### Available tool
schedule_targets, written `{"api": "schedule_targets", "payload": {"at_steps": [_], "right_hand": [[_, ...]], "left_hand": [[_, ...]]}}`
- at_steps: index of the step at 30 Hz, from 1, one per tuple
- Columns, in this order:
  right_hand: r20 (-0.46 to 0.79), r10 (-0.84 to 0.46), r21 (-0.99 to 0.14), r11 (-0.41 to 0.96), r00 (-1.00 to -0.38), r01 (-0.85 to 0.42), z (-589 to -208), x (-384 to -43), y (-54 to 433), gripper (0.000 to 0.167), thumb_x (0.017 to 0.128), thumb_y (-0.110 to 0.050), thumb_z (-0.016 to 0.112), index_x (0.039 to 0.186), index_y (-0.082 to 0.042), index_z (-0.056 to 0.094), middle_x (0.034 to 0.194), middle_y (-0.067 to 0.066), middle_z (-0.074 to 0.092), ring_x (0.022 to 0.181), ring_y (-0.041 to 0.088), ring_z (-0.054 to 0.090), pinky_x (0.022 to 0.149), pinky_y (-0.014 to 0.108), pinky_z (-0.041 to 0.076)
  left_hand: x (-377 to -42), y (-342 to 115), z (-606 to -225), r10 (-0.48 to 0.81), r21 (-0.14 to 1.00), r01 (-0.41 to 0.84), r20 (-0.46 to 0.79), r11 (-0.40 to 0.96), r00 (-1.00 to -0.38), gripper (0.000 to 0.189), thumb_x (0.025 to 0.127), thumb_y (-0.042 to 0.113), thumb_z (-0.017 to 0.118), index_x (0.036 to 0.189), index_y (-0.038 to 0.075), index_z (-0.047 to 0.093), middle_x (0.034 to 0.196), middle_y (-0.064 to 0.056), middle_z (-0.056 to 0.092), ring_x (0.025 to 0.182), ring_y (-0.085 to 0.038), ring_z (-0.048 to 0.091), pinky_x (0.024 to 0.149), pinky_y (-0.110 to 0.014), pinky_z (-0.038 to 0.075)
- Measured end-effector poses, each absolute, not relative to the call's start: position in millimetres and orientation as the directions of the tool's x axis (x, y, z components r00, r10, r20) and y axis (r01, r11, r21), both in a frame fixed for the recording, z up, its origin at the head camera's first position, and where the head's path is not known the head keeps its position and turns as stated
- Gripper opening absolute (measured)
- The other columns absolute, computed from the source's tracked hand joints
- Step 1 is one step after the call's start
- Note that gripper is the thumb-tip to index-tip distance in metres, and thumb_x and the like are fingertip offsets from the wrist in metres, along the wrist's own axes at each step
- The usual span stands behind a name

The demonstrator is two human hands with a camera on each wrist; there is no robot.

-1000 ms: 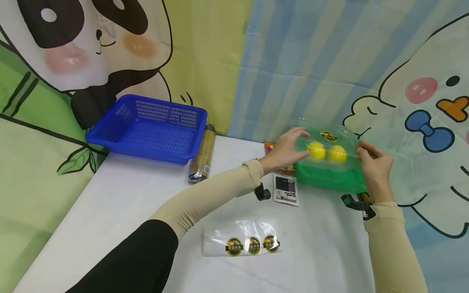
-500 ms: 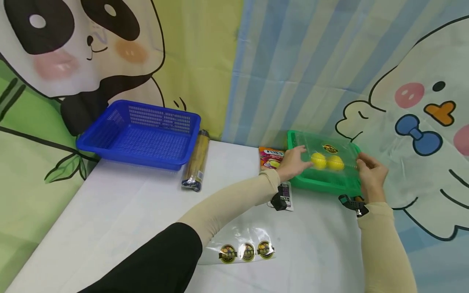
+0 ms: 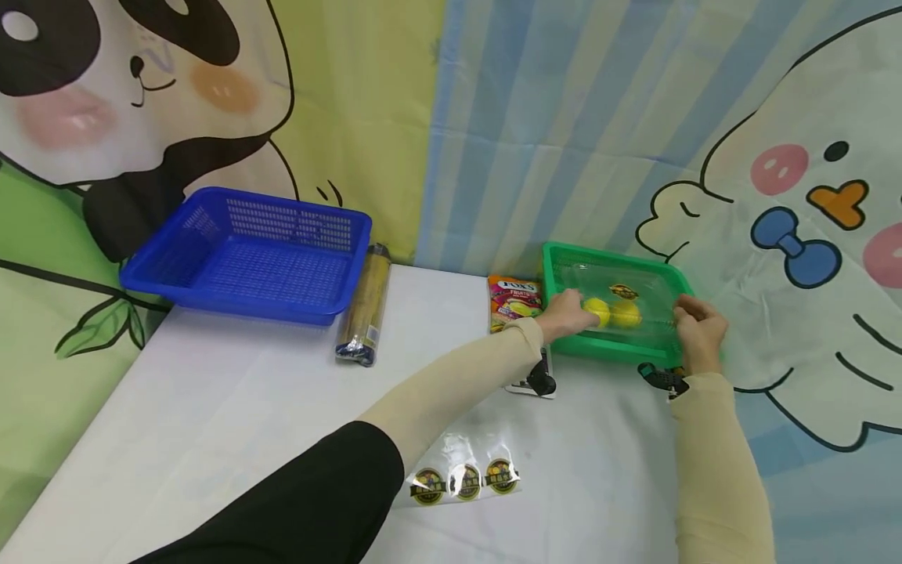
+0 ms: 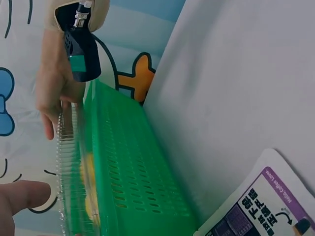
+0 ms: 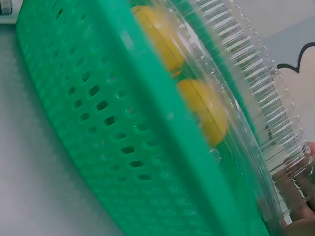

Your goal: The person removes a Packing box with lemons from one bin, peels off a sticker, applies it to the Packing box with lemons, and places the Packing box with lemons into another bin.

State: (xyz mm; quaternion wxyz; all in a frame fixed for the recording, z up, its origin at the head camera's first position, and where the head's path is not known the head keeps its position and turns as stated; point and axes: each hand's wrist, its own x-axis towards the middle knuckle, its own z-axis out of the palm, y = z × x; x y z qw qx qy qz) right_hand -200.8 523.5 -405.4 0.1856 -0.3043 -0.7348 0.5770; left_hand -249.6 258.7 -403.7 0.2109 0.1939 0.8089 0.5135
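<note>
A clear plastic box (image 3: pixel 651 288) with a dark and gold sticker lies in the green basket (image 3: pixel 613 348). Through its walls show two yellow round pieces (image 3: pixel 625 315), fruit-like in the right wrist view. My right hand (image 3: pixel 700 333) pinches the box's right end; its fingers (image 5: pixel 295 189) appear behind the ribbed clear wall. My left hand (image 3: pixel 565 315) is over the basket's left side, fingers right at the box's left end. In the left wrist view, one straight finger (image 4: pixel 29 193) stands just apart from the ribbed edge.
A candy bag (image 3: pixel 514 299) and a flat printed packet (image 4: pixel 266 206) lie left of the green basket. Farther left are a gold-wrapped roll (image 3: pixel 365 305) and a blue basket (image 3: pixel 232 305). A clear bag with three stickers (image 3: pixel 465 482) lies in front; a printed curtain hangs behind.
The clear box has come down from a raised tilt to lie lower in the green basket. My left hand's spread fingers have drawn closer together at its left end. The camera view has shifted right.
</note>
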Motion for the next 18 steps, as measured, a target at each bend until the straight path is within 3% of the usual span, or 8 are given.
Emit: {"api": "schedule_targets", "payload": {"at_steps": [2,5,11,15,18], "right_hand": [[-0.095,0.658,-0.951,0.162,-0.747,0.263,-410,-202,525,0.041,0.106,-0.017,0.057,0.147,-0.014,0.060,0.113,-0.018,0.061,0.104,0.000,0.055,0.091,0.019,0.045],[-0.102,0.671,-0.916,0.224,-0.734,0.332,-419,-202,527,0.041,0.108,-0.019,0.055,0.149,-0.018,0.059,0.118,-0.019,0.060,0.114,0.004,0.055,0.100,0.024,0.045],[-0.044,0.647,-0.813,0.420,-0.761,0.403,-429,-211,529,0.047,0.110,-0.018,0.040,0.155,-0.014,0.049,0.149,0.003,0.056,0.141,0.025,0.050,0.112,0.039,0.047],[-0.030,0.573,-0.728,0.549,-0.819,0.410,-429,-217,530,0.052,0.109,-0.015,0.032,0.160,-0.004,0.037,0.160,0.020,0.044,0.146,0.040,0.044,0.114,0.053,0.045],[-0.034,0.517,-0.657,0.633,-0.855,0.409,-428,-219,530,0.054,0.111,-0.020,0.032,0.161,0.001,0.031,0.161,0.027,0.040,0.146,0.048,0.039,0.113,0.061,0.043]], "left_hand": [[-254,264,-404,0.539,0.900,0.085,-0.179,0.428,-0.823,0.022,0.099,0.025,0.064,0.091,0.005,0.061,0.091,-0.003,0.060,0.064,-0.016,0.039,0.058,-0.029,0.037],[-259,271,-407,0.575,0.880,0.078,-0.237,0.469,-0.783,0.041,0.103,0.028,0.059,0.069,0.012,0.042,0.066,-0.002,0.035,0.051,-0.014,0.025,0.052,-0.029,0.031],[-262,276,-411,0.564,0.880,0.066,-0.242,0.471,-0.789,0.037,0.103,0.032,0.061,0.075,0.013,0.047,0.066,0.000,0.040,0.052,-0.015,0.034,0.053,-0.028,0.034],[-264,278,-413,0.577,0.877,0.099,-0.221,0.470,-0.786,0.028,0.103,0.027,0.061,0.081,0.013,0.049,0.070,0.000,0.044,0.056,-0.015,0.038,0.055,-0.026,0.035],[-265,278,-414,0.611,0.867,0.141,-0.213,0.478,-0.762,0.030,0.104,0.021,0.058,0.077,0.013,0.047,0.067,0.000,0.042,0.055,-0.015,0.037,0.056,-0.026,0.035]]}}
